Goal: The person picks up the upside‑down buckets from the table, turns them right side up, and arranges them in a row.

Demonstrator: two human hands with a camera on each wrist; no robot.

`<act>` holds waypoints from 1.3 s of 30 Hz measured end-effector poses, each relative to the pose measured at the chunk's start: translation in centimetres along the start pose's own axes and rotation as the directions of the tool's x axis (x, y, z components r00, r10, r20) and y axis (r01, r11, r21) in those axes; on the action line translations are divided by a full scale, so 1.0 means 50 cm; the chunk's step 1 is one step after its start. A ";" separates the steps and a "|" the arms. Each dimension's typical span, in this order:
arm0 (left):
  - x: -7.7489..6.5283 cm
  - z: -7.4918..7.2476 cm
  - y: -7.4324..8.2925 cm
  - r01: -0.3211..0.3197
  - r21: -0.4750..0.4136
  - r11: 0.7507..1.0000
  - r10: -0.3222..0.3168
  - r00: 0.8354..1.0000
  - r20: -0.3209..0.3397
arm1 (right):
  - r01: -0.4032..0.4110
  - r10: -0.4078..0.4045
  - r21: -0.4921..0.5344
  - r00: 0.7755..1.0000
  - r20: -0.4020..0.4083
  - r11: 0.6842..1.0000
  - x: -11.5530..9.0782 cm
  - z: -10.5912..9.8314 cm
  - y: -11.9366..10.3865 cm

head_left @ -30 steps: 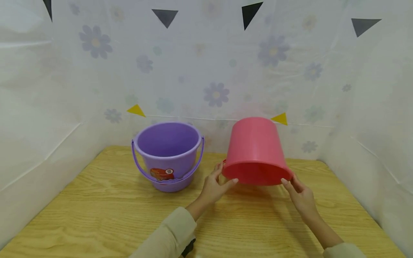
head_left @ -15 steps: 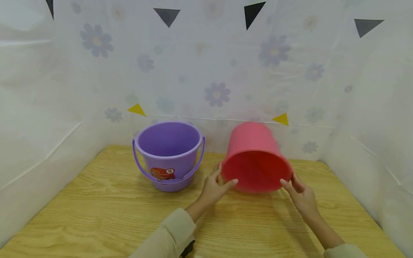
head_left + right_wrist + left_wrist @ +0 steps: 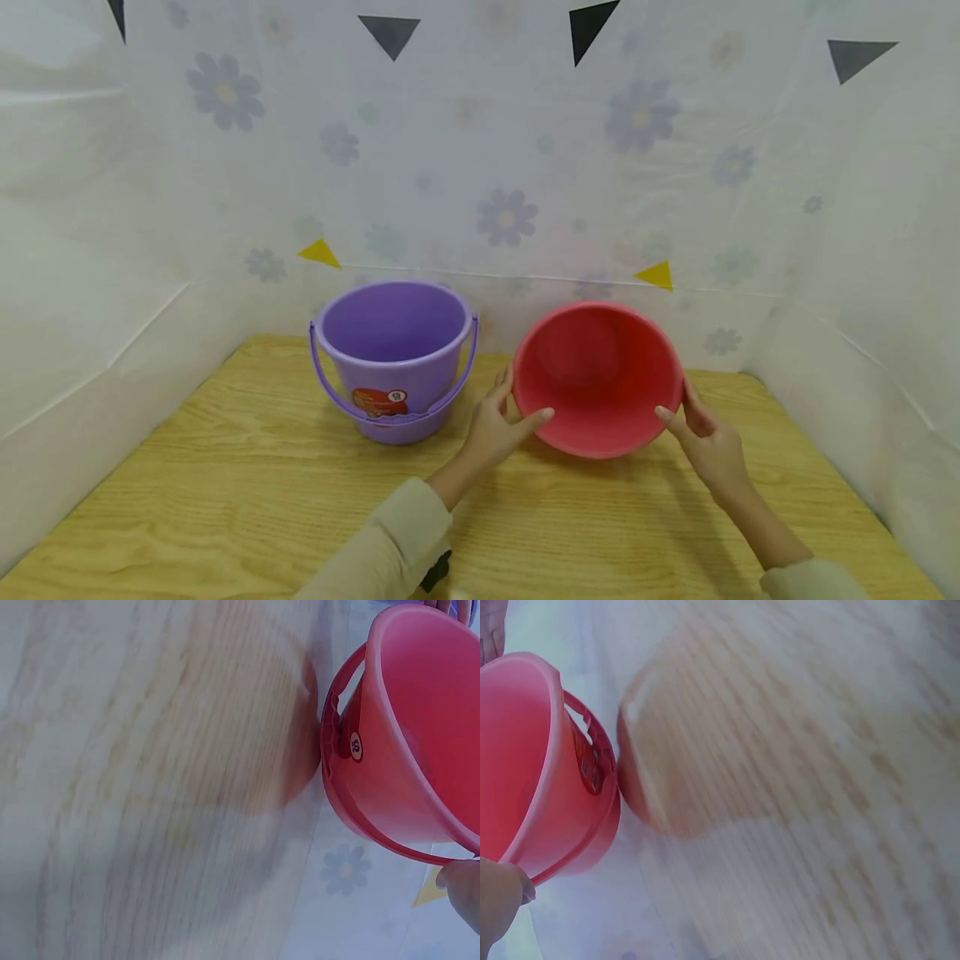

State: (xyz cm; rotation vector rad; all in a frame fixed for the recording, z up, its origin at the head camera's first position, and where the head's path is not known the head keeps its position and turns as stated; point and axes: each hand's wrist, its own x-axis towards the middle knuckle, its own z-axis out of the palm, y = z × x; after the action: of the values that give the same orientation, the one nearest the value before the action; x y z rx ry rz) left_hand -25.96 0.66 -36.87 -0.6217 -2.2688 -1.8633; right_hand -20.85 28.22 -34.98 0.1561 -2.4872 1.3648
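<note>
My two hands hold a red-pink bucket [image 3: 596,379] by opposite sides of its rim, its mouth tilted toward me. The left hand [image 3: 495,433] pinches the left side, thumb over the rim and fingers outside. On the right side, my right hand [image 3: 708,446] grips in the same way. Both wrist views show the bucket's handle [image 3: 327,750] hanging along its outer wall, beside a red label [image 3: 587,759]. The bucket's inside is bare. Left of it, a purple bucket [image 3: 397,383] stands upright, its handle hanging down in front and a red label on its wall.
A wooden table [image 3: 262,500] lies under both buckets. Behind it hangs a white curtain [image 3: 450,125] with flower prints, and similar white sheets close off both sides. Yellow triangles [image 3: 655,276] and dark triangles mark the back sheet.
The red-pink bucket has turned from nearly upside down to mouth facing me, its base swinging down and back. Both hands keep their grip on the rim. The purple bucket stays put.
</note>
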 end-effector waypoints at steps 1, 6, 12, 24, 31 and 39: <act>0.001 -0.001 0.002 0.002 -0.001 1.000 -0.002 1.000 0.003 | 0.011 -0.011 0.003 1.000 0.003 1.000 0.001 -0.001 0.000; 0.003 -0.005 0.007 -0.008 -0.016 1.000 0.008 1.000 0.019 | 0.068 -0.069 0.059 0.997 0.018 0.996 0.004 -0.009 0.000; 0.011 -0.007 0.011 -0.019 -0.037 0.999 0.020 0.999 0.026 | 0.075 -0.077 0.080 0.997 0.027 0.994 0.006 -0.019 -0.004; 0.031 -0.018 0.047 -0.042 -0.153 0.987 0.046 0.999 0.021 | 0.106 -0.108 0.183 0.994 -0.001 0.977 0.014 -0.036 -0.021; 0.034 -0.029 0.062 -0.026 -0.154 0.988 0.031 0.999 0.030 | 0.096 -0.093 0.100 0.995 -0.029 0.990 0.015 -0.040 -0.032; 0.029 -0.031 0.067 -0.019 -0.101 0.995 0.023 0.999 0.042 | 0.147 -0.137 0.199 0.988 -0.065 0.969 0.018 -0.034 -0.031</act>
State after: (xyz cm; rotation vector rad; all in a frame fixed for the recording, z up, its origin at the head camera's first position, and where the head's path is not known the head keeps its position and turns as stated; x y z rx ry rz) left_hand -26.18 0.01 -32.97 -0.7032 -2.1959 -1.9835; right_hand -20.98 28.83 -32.58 0.3337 -2.2441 1.5390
